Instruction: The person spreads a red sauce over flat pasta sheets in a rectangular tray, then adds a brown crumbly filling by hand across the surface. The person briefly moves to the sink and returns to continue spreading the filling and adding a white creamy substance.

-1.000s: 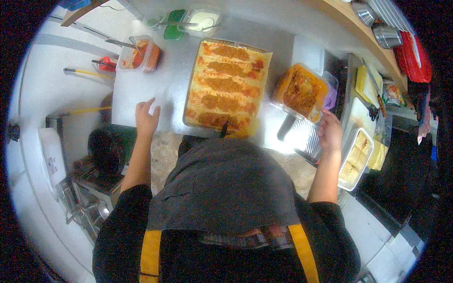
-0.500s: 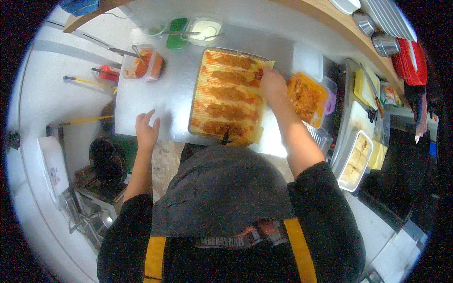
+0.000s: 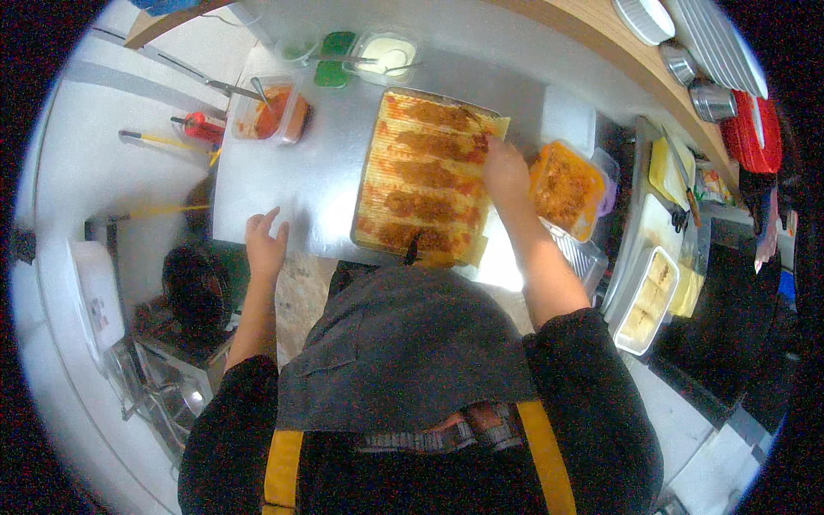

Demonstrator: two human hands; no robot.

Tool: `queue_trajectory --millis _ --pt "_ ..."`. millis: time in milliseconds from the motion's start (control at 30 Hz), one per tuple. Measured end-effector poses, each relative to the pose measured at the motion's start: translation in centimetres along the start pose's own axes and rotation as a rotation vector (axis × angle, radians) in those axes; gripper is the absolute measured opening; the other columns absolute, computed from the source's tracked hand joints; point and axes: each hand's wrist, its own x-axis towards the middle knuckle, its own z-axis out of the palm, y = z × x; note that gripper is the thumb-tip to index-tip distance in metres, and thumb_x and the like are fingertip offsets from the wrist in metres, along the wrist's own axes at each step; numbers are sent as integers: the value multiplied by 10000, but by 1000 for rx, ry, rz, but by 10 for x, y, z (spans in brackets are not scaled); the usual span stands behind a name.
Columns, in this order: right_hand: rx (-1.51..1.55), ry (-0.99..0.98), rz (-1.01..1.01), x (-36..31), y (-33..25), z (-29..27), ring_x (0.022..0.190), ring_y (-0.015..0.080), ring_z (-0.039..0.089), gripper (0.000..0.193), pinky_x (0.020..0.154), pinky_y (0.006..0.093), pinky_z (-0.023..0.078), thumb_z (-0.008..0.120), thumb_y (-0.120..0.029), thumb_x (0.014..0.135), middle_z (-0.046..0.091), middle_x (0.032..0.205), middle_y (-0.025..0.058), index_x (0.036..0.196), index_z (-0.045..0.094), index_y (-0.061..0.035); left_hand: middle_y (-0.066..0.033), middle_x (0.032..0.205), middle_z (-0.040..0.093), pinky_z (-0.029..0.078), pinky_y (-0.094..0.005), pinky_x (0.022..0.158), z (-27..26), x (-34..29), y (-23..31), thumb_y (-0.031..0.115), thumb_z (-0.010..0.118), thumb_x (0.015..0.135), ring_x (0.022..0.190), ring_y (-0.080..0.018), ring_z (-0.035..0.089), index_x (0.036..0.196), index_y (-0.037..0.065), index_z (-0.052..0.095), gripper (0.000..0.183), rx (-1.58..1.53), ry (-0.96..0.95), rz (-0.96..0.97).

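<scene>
A rectangular tray (image 3: 354, 235) on the metal table holds ridged, pale yellow sheets of what looks like pasta. Several bands of reddish-brown minced filling (image 3: 425, 204) run across them. My right hand (image 3: 507, 174) is over the tray's right side, near the end of the upper bands, with its fingers curled closed. What they hold, if anything, is hidden under the hand. My left hand (image 3: 266, 244) hovers by the table's front left edge, open and holding nothing, its thumb and fingers apart.
Right of the tray stands an orange tub of minced filling (image 3: 566, 190). At the back left are a tub of red sauce (image 3: 273, 113) with a utensil and a tub of white cream (image 3: 384, 58). A wooden shelf (image 3: 584, 34) overhangs the back; a knife (image 3: 678, 163) lies right.
The whole view has shifted slightly, so the table's things appear a little farther right. My right hand has moved slightly nearer me along the tray's right side. My left hand stays open.
</scene>
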Motion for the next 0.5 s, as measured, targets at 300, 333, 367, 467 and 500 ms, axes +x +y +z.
queue_trajectory --millis 300,333,367,467,500 --pt "82 267 -119 -19 -3 -10 838 405 721 198 739 487 611 545 -93 947 700 934 225 1118 623 -33 -200 1110 618 483 -459 965 0 14 20 174 785 835 1062 -367 596 1225 74 723 408 -7 22 105" --pt "65 237 -106 -19 -4 -11 841 405 721 224 741 486 610 548 -91 942 701 937 225 1144 624 -31 -198 1108 617 483 -460 964 0 12 21 175 785 834 1062 -367 594 1229 74 722 412 -4 12 92" --pt "47 204 -87 -19 -5 -13 843 405 720 251 743 486 608 552 -89 937 701 940 224 1169 626 -29 -198 1111 616 483 -458 968 -1 11 22 179 785 836 1067 -368 593 1229 76 722 411 0 11 102" --pt "57 254 -103 -24 -6 -21 845 399 723 297 738 484 606 557 -89 928 704 945 225 1208 627 -21 -200 1122 612 482 -455 977 -2 6 25 188 783 842 1079 -371 592 1231 82 721 408 24 22 118" --pt "64 274 -100 -25 -7 -23 847 395 725 296 740 484 605 556 -88 928 706 949 224 1207 629 -22 -200 1126 610 481 -454 980 -2 5 27 190 782 843 1082 -371 592 1232 84 720 407 42 37 128"
